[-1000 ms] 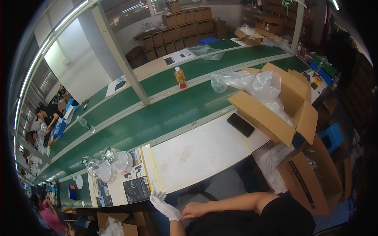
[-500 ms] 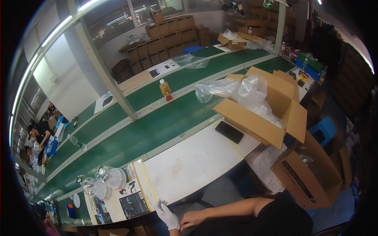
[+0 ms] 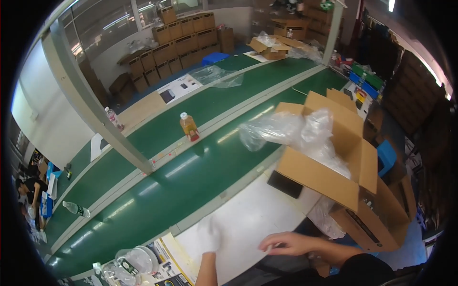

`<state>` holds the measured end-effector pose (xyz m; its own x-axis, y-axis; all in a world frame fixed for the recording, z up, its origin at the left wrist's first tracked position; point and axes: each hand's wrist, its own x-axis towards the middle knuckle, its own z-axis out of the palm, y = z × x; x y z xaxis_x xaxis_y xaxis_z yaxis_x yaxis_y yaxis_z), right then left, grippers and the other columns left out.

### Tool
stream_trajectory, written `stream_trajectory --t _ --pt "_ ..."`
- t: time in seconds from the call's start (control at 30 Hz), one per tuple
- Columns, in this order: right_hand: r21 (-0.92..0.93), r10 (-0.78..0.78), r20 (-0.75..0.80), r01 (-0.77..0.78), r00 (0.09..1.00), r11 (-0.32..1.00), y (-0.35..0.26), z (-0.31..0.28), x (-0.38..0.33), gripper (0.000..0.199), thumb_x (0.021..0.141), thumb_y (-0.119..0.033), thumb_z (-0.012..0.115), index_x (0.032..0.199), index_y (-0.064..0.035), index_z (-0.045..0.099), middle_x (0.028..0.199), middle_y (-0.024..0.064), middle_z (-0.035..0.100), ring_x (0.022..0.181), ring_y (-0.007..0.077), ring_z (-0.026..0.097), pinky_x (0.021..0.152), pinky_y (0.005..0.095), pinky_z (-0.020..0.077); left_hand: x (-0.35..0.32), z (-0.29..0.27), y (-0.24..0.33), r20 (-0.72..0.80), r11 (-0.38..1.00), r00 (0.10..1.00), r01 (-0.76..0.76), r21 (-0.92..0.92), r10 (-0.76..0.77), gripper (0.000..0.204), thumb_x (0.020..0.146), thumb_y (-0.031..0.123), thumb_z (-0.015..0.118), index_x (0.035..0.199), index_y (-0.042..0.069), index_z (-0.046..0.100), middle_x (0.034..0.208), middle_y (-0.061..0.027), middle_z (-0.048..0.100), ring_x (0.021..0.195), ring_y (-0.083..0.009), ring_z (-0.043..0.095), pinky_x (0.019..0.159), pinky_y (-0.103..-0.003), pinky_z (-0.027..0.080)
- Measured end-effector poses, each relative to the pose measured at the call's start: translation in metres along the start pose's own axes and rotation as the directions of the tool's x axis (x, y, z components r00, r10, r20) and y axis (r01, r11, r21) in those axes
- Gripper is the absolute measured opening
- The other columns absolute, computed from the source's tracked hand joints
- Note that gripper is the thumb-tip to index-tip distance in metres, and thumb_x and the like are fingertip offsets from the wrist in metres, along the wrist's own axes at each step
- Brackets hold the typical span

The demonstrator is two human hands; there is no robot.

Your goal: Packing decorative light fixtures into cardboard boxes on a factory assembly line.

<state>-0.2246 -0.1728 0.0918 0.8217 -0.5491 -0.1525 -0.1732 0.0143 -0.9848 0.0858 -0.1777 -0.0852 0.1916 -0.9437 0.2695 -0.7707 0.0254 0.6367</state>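
My left hand [image 3: 208, 237], in a white glove, is over the white worktop [image 3: 243, 219]; motion smears its fingers. My bare right hand [image 3: 289, 244] is at the worktop's near edge, its fingers loosely bent and apart from the thumb, with nothing visible in it. Beyond the right hand, a black smartphone [image 3: 285, 185] lies partly hidden under a flap of an open cardboard box [image 3: 317, 183]. Crumpled clear plastic bags [image 3: 317, 143] spill from that box. Left of my gloved hand, clear round plastic pieces [image 3: 136, 262] sit on printed sheets [image 3: 172, 260].
A green conveyor belt [image 3: 157, 195] runs behind the worktop. A bottle of amber drink [image 3: 189, 127] stands on the divider strip, and a clear bottle [image 3: 76, 209] lies far left. Another cardboard box [image 3: 355, 229] stands lower right. A metal post [image 3: 95, 105] rises at left. A person [image 3: 34, 190] works far left.
Both hands have separated and moved up from my lap, the gloved one over the worktop and the bare one rightward to its edge. The view has shifted; the box flap now partly covers the smartphone.
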Motion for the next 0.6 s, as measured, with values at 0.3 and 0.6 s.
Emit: stream_trajectory --t 0.3,0.6 --pt "-0.57 -0.234 -0.271 0.041 0.934 0.821 -0.118 -0.331 0.237 0.018 0.094 -0.018 0.068 0.105 -0.0043 0.067 0.102 0.0087 0.069 0.091 0.0181 0.067 0.079 0.0317 0.0533 0.146 0.095 0.003 0.243 0.966 0.97 -0.071 0.248 0.009 0.041 0.092 0.024 0.061 0.131 0.011 0.06 0.144 -0.0085 0.054 0.14 -0.0258 0.045 0.116 -0.05 0.029" --pt "-0.688 0.064 -0.645 -0.615 0.762 0.384 0.158 -0.678 0.557 0.044 0.093 -0.056 0.059 0.125 -0.0268 0.069 0.148 0.0195 0.047 0.14 0.0391 0.039 0.111 0.0575 0.0364 0.176 0.102 -0.002 0.399 0.93 0.917 -0.124 0.346 -0.026 0.038 0.082 0.019 0.066 0.12 0.017 0.067 0.135 0.0004 0.063 0.128 -0.0193 0.055 0.111 -0.045 0.031"
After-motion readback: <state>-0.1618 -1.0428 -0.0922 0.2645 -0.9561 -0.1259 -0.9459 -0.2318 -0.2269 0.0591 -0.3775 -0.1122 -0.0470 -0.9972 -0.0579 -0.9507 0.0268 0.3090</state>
